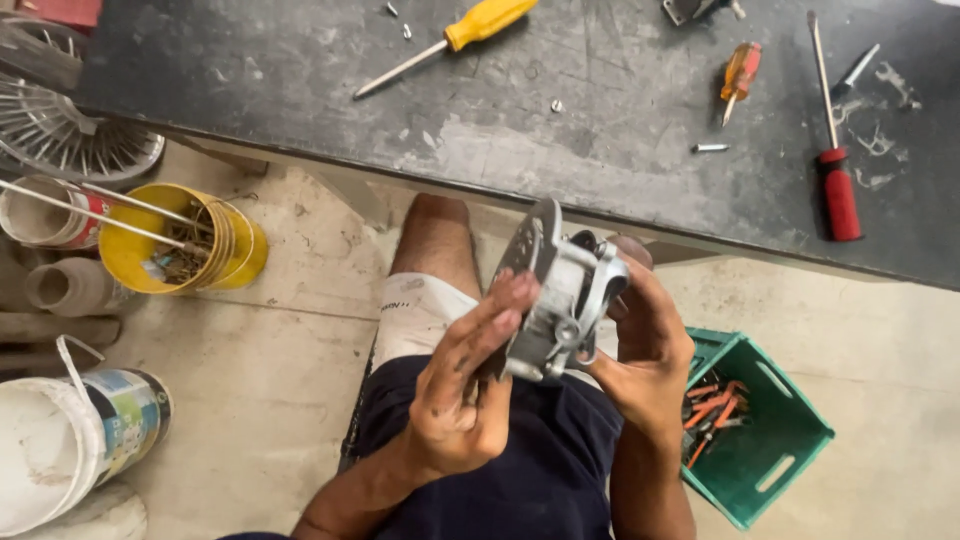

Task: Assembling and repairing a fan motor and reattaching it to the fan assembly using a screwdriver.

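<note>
Grip: both hands clasp a grey metal housing (562,295), a cast part with a round slotted plate on its left face, held up over the person's lap just below the edge of the workbench (620,140).
Left hand (462,385): grimy, fingers curled up against the housing's plate side, thumb pressed to its lower edge, wrapped firmly on the part.
Right hand (650,345): cupped behind the housing's far side, fingers closed around its rim and bracket.
Lap: dark shorts and a bare knee show beneath the part; the person sits facing the bench.
Workbench: dark, scuffed top holding a yellow-handled screwdriver (450,42) at the upper middle, a small orange-handled screwdriver (738,80) to the right, a red-handled screwdriver (832,150) farther right, and loose screws scattered between them.
Floor, right: a green plastic crate (775,440) with orange-handled tools inside stands just beside the right forearm.
Floor, left: a yellow tin (215,245) full of rusty fasteners and long rods, a white bucket (60,450) below it, and a grey fan grille (70,135) near the bench corner, all well apart from the hands.
</note>
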